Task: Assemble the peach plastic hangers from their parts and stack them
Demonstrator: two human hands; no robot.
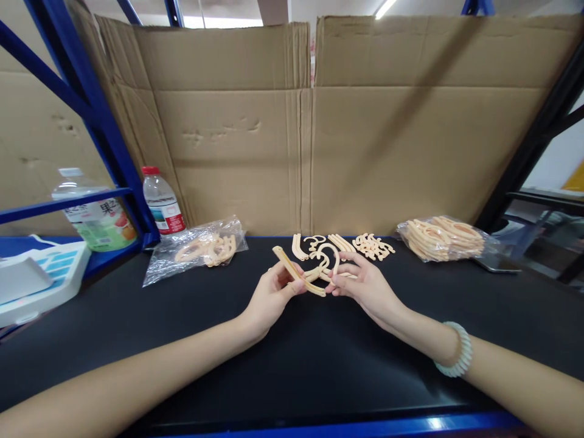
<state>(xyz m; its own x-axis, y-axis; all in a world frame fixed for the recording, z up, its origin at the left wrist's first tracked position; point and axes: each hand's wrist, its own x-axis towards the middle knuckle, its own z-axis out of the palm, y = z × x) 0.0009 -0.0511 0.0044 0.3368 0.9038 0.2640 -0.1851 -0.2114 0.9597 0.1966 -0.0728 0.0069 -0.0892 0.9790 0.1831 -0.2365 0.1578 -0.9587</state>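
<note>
Left hand (pixel 270 296) pinches the beige plastic strip (pixel 297 278), slanting up-left; right hand (pixel 365 283) fingers curl round its curved hook piece (pixel 325 260).

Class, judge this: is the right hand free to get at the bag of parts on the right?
Probably not yet: the right hand holds a hooked part. The bag lies unobstructed on the mat.

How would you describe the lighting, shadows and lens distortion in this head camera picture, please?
Head view: even overhead light; a ceiling lamp glares top right. A diagonal shadow crosses the cardboard. Wide-angle distortion bows the blue shelf frame and stretches both forearms. The left hand, right hand and beige plastic strip look sharp.
</note>
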